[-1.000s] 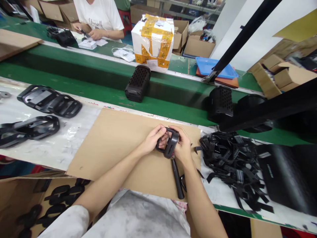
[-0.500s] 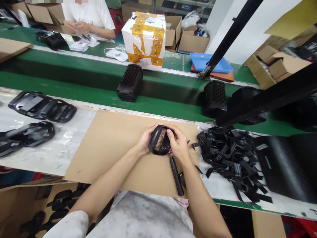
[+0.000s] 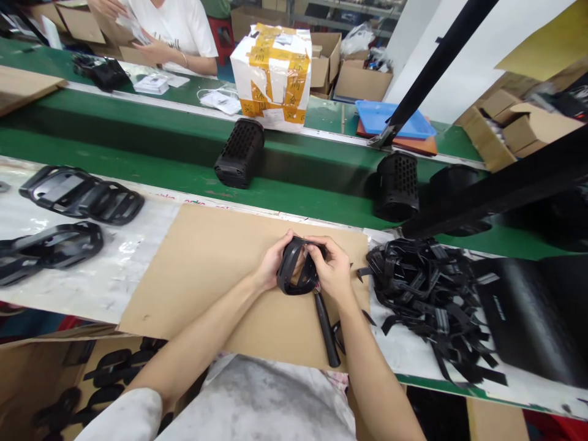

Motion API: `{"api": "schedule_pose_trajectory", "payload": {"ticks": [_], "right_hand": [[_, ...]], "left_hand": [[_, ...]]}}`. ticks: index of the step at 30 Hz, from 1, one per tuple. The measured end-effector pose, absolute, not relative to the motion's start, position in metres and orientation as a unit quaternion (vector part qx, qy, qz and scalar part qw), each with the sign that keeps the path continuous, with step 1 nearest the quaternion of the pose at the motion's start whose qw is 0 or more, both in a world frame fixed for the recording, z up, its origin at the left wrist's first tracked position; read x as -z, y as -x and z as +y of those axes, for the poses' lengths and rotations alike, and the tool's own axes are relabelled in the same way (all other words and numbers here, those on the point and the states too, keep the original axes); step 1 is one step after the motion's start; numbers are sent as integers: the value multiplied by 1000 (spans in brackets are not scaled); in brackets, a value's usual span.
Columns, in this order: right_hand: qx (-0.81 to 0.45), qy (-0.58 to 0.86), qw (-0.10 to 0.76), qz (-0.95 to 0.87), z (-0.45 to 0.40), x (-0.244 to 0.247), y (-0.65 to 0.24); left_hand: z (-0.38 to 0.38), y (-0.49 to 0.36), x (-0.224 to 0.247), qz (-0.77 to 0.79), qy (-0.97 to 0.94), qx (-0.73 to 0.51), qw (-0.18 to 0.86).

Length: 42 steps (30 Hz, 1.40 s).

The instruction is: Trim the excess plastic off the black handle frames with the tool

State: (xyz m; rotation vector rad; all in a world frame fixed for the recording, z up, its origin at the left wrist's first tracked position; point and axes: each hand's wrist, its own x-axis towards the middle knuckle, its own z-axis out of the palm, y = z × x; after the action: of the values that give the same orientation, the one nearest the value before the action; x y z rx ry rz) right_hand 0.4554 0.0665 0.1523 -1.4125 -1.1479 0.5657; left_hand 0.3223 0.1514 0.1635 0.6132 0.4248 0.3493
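A black oval frame (image 3: pixel 287 269) is held above a brown cardboard sheet (image 3: pixel 206 263). My left hand (image 3: pixel 272 262) grips its left side, fingers behind it. My right hand (image 3: pixel 331 262) holds the upper right side, with the thumb pressed at the inner edge. Just below my right hand, a black-handled tool (image 3: pixel 327 331) lies on the cardboard, its head partly hidden by the frame and hand. Beside my right forearm is a small black loop, partly covered. To the right lies a tangled pile of black straps (image 3: pixel 427 294).
More black frames (image 3: pixel 68 190) lie at the left. Perforated black housings (image 3: pixel 239 153) stand on the green surface (image 3: pixel 312 177). Behind are a taped white box (image 3: pixel 271 76), a blue tray (image 3: pixel 390 117) and a person (image 3: pixel 179 37). A black post (image 3: pixel 441 61) slants across the right.
The frame has tilted and moved slightly down in my hands. Across the table, the other person's hands have risen and spread apart with a clear bag.
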Motion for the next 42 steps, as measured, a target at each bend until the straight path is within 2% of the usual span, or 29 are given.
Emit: {"api": "schedule_pose_trajectory", "payload": {"ticks": [10, 21, 28, 32, 38, 42], "right_hand": [[-252, 592, 597, -479, 67, -155, -455], [-262, 587, 644, -415, 69, -159, -459], [-285, 585, 632, -421, 70, -158, -464], [-307, 569, 624, -439, 70, -157, -467], [-336, 572, 615, -425, 71, -152, -466], [-322, 592, 605, -425, 70, -151, -464]], "left_hand": [[152, -318, -156, 180, -214, -180, 943], [148, -322, -159, 270, -308, -261, 874], [161, -314, -172, 236, -143, -120, 954], [157, -314, -179, 207, -98, -131, 965], [151, -314, -178, 157, -143, -191, 958], [153, -313, -174, 157, -151, -176, 960]]}}
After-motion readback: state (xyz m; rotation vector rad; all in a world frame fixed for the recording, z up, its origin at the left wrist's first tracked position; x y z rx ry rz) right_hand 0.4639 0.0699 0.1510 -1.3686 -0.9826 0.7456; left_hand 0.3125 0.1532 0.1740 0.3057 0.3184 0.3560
